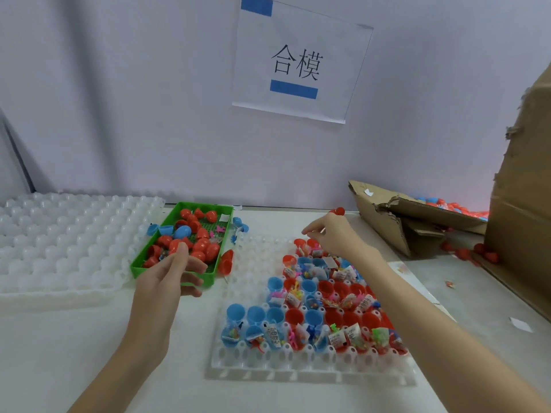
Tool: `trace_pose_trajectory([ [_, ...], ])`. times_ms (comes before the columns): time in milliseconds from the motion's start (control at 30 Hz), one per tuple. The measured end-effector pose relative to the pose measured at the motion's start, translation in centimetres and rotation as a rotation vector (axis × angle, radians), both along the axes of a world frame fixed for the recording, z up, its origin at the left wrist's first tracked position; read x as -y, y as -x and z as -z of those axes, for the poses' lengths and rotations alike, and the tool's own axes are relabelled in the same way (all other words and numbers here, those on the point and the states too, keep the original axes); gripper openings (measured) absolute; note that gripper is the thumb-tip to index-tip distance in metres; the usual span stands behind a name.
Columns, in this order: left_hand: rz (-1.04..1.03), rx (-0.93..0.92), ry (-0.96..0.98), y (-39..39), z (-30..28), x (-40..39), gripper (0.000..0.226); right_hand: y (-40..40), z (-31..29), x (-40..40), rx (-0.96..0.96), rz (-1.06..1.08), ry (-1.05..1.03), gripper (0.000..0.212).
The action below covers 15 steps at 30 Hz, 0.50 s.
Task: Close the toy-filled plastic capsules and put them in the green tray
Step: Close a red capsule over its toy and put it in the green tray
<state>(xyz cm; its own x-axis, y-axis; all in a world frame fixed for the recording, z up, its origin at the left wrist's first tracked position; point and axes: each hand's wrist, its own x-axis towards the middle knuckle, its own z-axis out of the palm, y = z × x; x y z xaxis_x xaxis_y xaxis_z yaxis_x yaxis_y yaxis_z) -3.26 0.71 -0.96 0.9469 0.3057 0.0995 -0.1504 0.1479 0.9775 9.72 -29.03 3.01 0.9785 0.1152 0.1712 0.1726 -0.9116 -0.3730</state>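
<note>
white tabletop point(74, 347) fills the lower frame, and on it at centre right lies a clear moulded holder tray point(253, 365) whose right part holds rows of open capsules point(328, 311), red and blue halves stuffed with small toys and paper slips; its left cells look bare. at left a stack of empty white trays point(59, 239) reaches the wall. cardboard boxes point(417, 222) sit at the right edge, with more red and blue pieces spilling behind them. the green tray point(143, 265) lies left of centre, resting on the white stack's edge, and already carries a loose heap of closed capsules point(193, 239), mostly red, one blue. so a fair batch looks done, yet several rows in the holder remain open, likely well over half the work. the left hand point(176, 272) hovers at the green tray's near edge, fingers loosely spread, gripping nothing i can see. the right hand point(331, 234) hangs over the holder's far rows, fingers curled toward the thumb; whether it pinches anything, i cannot tell.
</note>
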Motion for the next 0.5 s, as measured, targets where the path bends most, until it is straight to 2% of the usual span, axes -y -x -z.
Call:
trace_pose_trajectory([
  [200,-0.001,-0.005,0.0,-0.1,0.0,0.0,0.047,-2.1,-0.6,-1.2,-0.123,-0.062,0.178,0.021],
  [333,0.026,-0.002,-0.038,0.0,0.2,0.0,0.043,-2.8,-1.3,-1.5,-0.053,-0.029,0.175,0.018],
  [433,0.078,0.063,-0.141,0.4,0.1,0.2,0.024,-2.4,-2.8,-2.1,-0.015,-0.001,0.097,0.012],
  [500,0.105,0.129,-0.288,0.7,0.0,0.5,0.006,-1.1,-3.7,-3.3,-0.008,-0.026,0.026,0.007],
])
